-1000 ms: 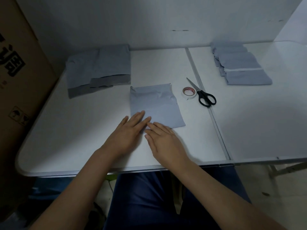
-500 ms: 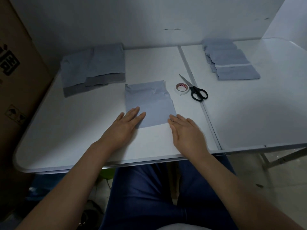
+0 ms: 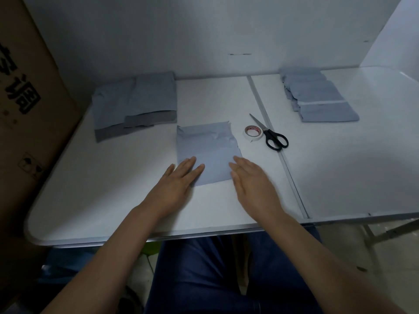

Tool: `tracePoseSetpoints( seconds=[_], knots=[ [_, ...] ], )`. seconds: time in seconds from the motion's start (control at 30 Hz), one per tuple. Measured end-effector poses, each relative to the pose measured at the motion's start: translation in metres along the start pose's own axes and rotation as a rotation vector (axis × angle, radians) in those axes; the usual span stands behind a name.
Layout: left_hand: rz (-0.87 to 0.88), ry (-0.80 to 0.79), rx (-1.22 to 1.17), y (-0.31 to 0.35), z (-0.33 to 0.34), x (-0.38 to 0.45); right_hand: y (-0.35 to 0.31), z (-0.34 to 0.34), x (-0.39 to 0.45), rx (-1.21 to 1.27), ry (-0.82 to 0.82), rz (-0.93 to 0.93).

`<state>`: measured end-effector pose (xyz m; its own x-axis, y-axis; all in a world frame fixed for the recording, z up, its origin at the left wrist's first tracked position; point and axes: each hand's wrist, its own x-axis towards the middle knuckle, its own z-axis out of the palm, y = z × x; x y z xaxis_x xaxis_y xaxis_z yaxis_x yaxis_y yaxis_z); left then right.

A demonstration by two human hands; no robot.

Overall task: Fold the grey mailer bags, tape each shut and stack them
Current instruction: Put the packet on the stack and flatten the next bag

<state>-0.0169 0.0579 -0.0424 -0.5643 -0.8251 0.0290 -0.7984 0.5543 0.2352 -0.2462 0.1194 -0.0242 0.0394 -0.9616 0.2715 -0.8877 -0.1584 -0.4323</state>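
Nearest, both hands lie flat with straight fingers on the white folding table (image 3: 90, 189) — the left hand (image 3: 174, 186) pressing the near-left corner of a grey mailer bag (image 3: 207, 152), the right hand (image 3: 254, 184) at its near-right edge. Just right of the bag sit a tape roll (image 3: 252, 133) and black-handled scissors (image 3: 271, 135). Farther off — unfolded bags (image 3: 136, 103) at far left, a stack of folded bags (image 3: 317, 98) at far right.

Cardboard box (image 3: 27, 123), large black Chinese characters, only partly visible, small handling symbols
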Motion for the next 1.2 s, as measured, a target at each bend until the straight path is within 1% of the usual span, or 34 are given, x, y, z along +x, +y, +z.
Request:
tracePoseSetpoints(
  seconds=[0.07,0.1,0.2,0.33,0.47,0.53,0.6,0.63,0.7,0.77,0.83,1.0,1.2],
  knots=[
    [-0.001,0.002,0.008,0.001,0.000,0.001,-0.013,0.008,0.011,-0.052,-0.100,-0.067],
    [-0.002,-0.007,0.011,0.001,0.000,0.001,-0.016,0.012,0.016,-0.078,-0.134,-0.072],
    [0.009,-0.017,0.015,0.003,-0.002,0.001,-0.013,0.025,0.024,-0.143,-0.211,-0.017],
    [0.011,-0.034,0.034,0.002,-0.003,0.000,-0.011,0.033,0.022,-0.218,-0.244,0.015],
    [0.044,-0.027,0.050,-0.005,-0.003,-0.002,-0.012,0.032,0.022,-0.226,-0.294,0.042],
    [0.009,-0.019,0.044,-0.012,-0.006,-0.005,-0.011,0.031,0.024,-0.228,-0.306,0.048],
    [-0.061,0.032,0.048,-0.022,-0.010,-0.012,-0.011,0.032,0.025,-0.232,-0.317,0.051],
    [-0.059,0.074,0.091,-0.026,-0.013,-0.016,-0.011,0.032,0.025,-0.233,-0.324,0.051],
    [0.056,0.134,0.134,-0.022,-0.021,-0.018,-0.011,0.031,0.025,-0.238,-0.333,0.050],
    [0.211,0.134,0.076,-0.004,-0.025,-0.016,-0.012,0.029,0.025,-0.251,-0.345,0.042],
    [0.285,0.130,0.019,0.011,-0.022,-0.014,-0.012,0.028,0.025,-0.254,-0.358,0.036],
    [0.238,0.103,-0.049,0.008,-0.011,-0.017,-0.012,0.028,0.025,-0.250,-0.361,0.045],
    [0.269,0.079,-0.033,0.002,-0.014,-0.017,-0.012,0.030,0.026,-0.253,-0.362,0.045]
  ],
)
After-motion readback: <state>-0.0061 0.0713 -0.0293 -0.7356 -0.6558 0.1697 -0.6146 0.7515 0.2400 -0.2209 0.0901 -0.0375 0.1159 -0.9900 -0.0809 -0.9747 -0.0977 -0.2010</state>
